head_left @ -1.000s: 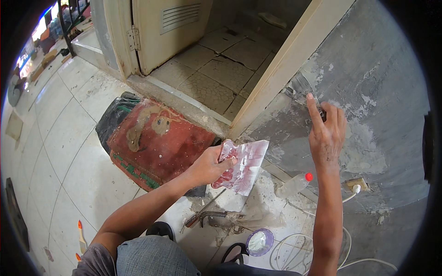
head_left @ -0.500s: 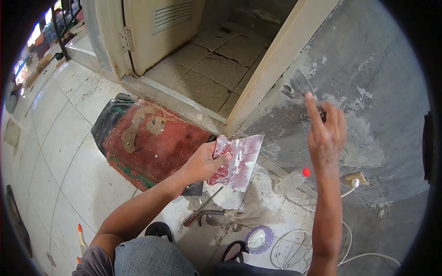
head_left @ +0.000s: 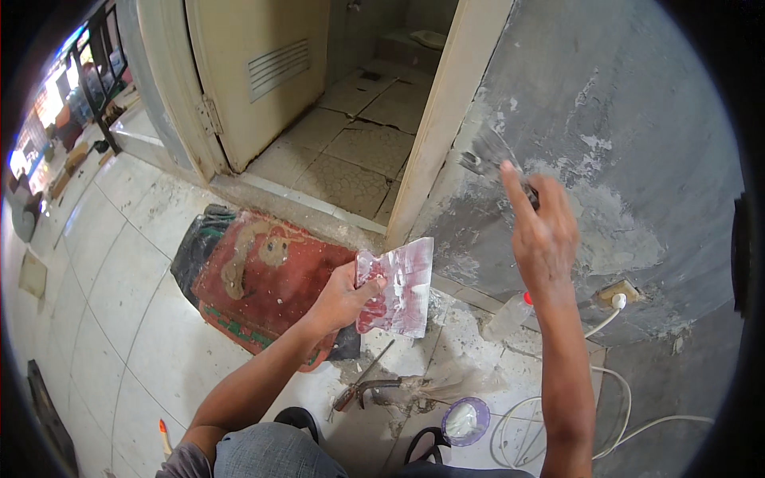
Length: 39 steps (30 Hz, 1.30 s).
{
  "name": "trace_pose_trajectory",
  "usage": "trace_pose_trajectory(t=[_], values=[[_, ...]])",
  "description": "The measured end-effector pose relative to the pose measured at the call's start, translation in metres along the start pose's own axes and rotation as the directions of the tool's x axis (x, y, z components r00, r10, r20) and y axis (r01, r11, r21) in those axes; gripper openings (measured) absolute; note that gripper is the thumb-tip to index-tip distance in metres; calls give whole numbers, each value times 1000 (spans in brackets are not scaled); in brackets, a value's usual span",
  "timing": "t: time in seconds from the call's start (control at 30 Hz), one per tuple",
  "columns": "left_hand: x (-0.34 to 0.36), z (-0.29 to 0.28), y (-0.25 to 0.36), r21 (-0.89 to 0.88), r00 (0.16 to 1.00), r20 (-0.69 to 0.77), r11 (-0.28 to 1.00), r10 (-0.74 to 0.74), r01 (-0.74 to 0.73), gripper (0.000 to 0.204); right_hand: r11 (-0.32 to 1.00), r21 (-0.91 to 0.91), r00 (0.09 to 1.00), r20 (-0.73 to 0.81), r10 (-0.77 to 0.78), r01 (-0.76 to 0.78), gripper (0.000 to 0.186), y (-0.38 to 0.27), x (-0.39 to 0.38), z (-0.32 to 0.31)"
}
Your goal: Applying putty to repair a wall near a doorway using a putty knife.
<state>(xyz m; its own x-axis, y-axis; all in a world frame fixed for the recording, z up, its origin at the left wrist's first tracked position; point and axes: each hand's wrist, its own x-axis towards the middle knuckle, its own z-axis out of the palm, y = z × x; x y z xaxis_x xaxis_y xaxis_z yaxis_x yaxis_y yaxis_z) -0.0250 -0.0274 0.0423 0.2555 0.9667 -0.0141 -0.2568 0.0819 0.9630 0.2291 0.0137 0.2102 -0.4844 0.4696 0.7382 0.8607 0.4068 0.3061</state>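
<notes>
My left hand grips a broad, flat putty scraper by its red edge, thumb on top; its face is smeared with white putty. At the grey wall, my right hand is closed round the dark handle of a putty knife, index finger stretched along it. The knife's blade lies at the wall surface close to the door frame, and motion blurs it. Pale rough patches mark the wall around that hand. Below, a purple tub of white putty stands on the floor by my foot.
A stained red mat lies before the doorway, beside the open cream door. A hammer and a clear bottle with a red cap are on the tiles. A white cable runs from a wall socket across the floor.
The whole view has shifted, with the doorway and wall sliding left. Both hands keep their grips; the putty knife stays near the same stretch of wall by the door frame.
</notes>
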Motion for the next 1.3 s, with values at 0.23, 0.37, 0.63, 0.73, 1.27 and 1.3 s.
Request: trace_pose_trajectory(t=[0.23, 0.37, 0.63, 0.73, 1.27, 1.3], values=[[-5, 1, 4, 12, 1000, -25, 1000, -6, 6, 14, 996, -88, 1000, 1, 9, -9, 60, 27, -10, -13], [-4, 0, 7, 27, 1000, -20, 1000, 9, -8, 14, 1000, -9, 1000, -15, -27, 27, 60, 15, 11, -9], [-3, 2, 0, 55, 1000, 10, 998, 10, -10, 17, 998, -14, 998, -13, -57, 57, 59, 14, 28, -2], [-2, -1, -5, 34, 1000, 16, 999, 12, -12, 18, 999, -2, 999, -19, -39, 39, 60, 12, 32, -2], [-3, 0, 0, 58, 999, 31, 998, -13, 11, 19, 998, -31, 999, 7, -50, 50, 65, 11, 29, 0], [-3, 0, 0, 53, 999, 39, 998, -18, 16, 19, 998, -38, 999, 6, -47, 48, 65, 10, 29, 0]])
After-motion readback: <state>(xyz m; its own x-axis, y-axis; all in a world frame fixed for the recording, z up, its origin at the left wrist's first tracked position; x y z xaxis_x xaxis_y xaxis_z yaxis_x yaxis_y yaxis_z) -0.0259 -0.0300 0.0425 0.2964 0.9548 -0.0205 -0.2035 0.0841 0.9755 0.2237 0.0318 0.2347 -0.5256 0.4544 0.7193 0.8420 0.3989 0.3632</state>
